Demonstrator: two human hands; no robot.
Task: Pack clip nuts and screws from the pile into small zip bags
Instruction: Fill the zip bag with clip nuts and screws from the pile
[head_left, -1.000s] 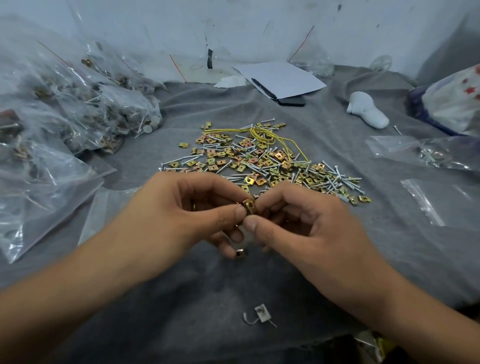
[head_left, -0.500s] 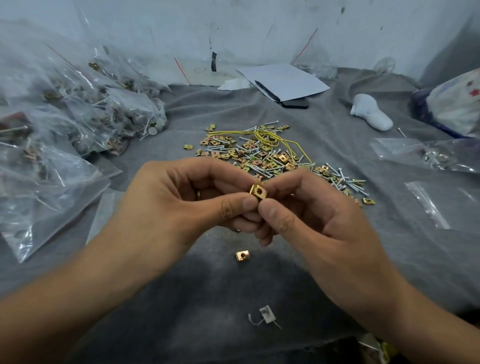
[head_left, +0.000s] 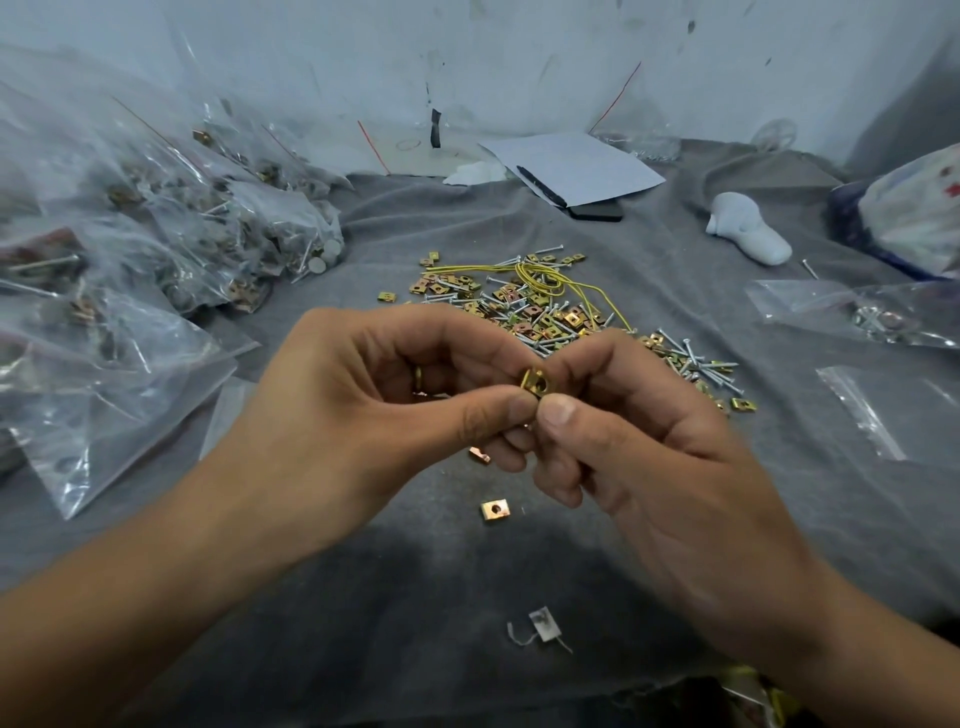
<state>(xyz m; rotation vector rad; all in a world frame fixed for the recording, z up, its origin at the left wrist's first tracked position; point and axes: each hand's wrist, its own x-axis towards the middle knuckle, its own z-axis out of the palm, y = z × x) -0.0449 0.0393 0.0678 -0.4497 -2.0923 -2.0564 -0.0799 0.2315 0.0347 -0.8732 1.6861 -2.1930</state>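
Fingers of my left hand and right hand pinch one clip nut together, raised above bench. Collecting step, I judge. Pile far; stray nut near. Next: gather more, reach empty zip bag right.

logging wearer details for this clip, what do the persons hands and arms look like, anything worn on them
Both forearms are bare, with no sleeves, gloves or watch in view. The left hand wears a thin gold-coloured ring on one finger. The right hand shows no ring or other jewellery that can be seen. Nails are short and unpainted where visible.
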